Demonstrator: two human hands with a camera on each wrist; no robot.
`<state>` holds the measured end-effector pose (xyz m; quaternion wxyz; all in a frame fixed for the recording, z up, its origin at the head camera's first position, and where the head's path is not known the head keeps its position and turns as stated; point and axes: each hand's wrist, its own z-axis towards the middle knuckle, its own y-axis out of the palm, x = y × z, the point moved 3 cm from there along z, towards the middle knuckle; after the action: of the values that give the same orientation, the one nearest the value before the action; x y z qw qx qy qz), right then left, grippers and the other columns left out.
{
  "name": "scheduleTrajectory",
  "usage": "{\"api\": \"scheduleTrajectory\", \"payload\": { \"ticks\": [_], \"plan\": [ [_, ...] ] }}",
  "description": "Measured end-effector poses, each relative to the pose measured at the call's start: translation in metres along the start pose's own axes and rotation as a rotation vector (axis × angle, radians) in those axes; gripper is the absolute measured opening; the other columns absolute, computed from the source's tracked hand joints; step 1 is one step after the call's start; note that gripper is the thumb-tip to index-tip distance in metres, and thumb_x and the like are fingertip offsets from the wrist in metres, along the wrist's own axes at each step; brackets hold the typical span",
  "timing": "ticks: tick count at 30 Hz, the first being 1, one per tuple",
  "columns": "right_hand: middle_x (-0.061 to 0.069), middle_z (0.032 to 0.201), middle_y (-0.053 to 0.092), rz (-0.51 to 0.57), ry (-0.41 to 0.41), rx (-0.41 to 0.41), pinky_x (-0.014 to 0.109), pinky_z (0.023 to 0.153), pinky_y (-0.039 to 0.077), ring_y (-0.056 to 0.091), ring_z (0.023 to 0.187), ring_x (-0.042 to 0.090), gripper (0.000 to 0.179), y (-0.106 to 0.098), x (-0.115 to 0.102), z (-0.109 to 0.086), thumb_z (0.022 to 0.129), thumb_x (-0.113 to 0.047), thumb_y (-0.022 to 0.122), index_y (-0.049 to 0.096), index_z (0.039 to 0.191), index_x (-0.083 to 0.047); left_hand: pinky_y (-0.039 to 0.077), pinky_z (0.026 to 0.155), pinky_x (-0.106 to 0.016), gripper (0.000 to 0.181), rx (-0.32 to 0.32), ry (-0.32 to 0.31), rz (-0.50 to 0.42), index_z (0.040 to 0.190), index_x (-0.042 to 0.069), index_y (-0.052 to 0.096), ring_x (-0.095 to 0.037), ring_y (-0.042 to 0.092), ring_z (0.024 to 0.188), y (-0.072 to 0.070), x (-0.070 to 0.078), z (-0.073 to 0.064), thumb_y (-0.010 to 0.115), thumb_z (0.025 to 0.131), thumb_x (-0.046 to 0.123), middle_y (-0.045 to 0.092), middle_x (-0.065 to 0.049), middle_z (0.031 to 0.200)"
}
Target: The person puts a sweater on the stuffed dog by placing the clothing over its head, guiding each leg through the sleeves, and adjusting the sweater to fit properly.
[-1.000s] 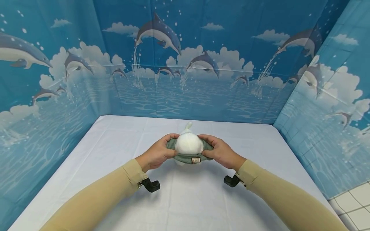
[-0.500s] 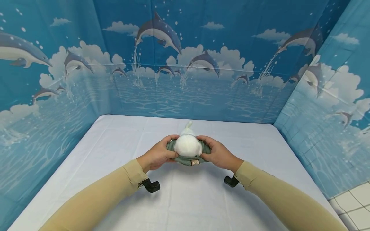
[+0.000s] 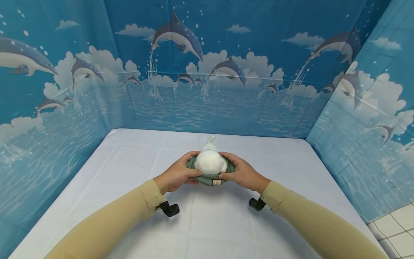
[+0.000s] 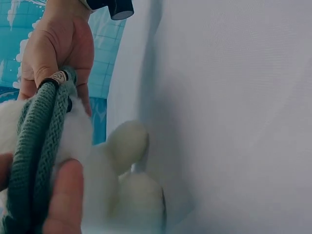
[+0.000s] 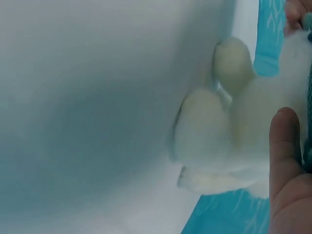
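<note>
A white plush toy (image 3: 210, 162) stands upright near the middle of the white table, a pale narrow piece sticking up at its far side. Its rounded feet (image 4: 139, 202) show at the table in the left wrist view. Around its head sits a green knit hat (image 3: 207, 179) with a small label on the near edge. My left hand (image 3: 176, 173) pinches the hat's left side, thumb on the near edge and fingers behind. On the opposite side, my right hand (image 3: 243, 174) grips the hat the same way. In the right wrist view, the right thumb (image 5: 285, 141) lies against the plush's white fur.
A white cloth (image 3: 129, 158) covers the table. Blue dolphin-print curtains (image 3: 207, 100) enclose its back and sides. White tiles (image 3: 392, 223) show at the lower right. Black wrist mounts (image 3: 169, 208) stick out below both cuffs.
The hat's near edge has dropped slightly and its label has shifted a little left. Both thumbs have slid inward along the near edge, the right one more, and the hat looks narrower.
</note>
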<state>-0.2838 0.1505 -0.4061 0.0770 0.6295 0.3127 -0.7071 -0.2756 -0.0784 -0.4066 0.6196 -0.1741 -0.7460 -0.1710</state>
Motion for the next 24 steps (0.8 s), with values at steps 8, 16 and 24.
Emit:
{"api": "scheduleTrajectory", "payload": {
  "ticks": [8, 16, 24],
  "plan": [
    [-0.009, 0.143, 0.035, -0.2, -0.02, 0.084, 0.04, 0.094, 0.046, 0.044, 0.125, 0.019, 0.076, 0.004, 0.0, 0.001, 0.075, -0.028, 0.077, 0.034, 0.137, -0.039, 0.053, 0.078, -0.045, 0.077, 0.049, 0.047, -0.009, 0.135, 0.029, 0.036, -0.034, 0.046, 0.118, 0.005, -0.004, 0.004, 0.064, 0.075, -0.011, 0.029, -0.008, 0.142],
    [-0.011, 0.142, 0.037, -0.357, -0.05, 0.126, 0.04, 0.095, 0.046, 0.045, 0.126, 0.019, 0.078, 0.008, 0.003, 0.0, 0.077, -0.025, 0.076, 0.029, 0.137, -0.043, 0.051, 0.083, -0.045, 0.073, 0.031, 0.038, -0.014, 0.135, 0.033, 0.034, -0.032, 0.042, 0.122, 0.003, -0.013, 0.005, 0.068, 0.079, 0.0, 0.026, -0.004, 0.144],
    [-0.011, 0.146, 0.027, -0.154, -0.032, 0.04, 0.043, 0.099, 0.042, 0.038, 0.13, 0.018, 0.073, 0.008, 0.004, -0.001, 0.083, -0.036, 0.068, 0.023, 0.141, -0.042, 0.052, 0.081, -0.049, 0.076, 0.014, 0.051, -0.043, 0.137, 0.035, 0.031, -0.034, 0.047, 0.118, 0.004, -0.013, 0.005, 0.071, 0.08, 0.004, 0.025, -0.003, 0.144]
  ]
}}
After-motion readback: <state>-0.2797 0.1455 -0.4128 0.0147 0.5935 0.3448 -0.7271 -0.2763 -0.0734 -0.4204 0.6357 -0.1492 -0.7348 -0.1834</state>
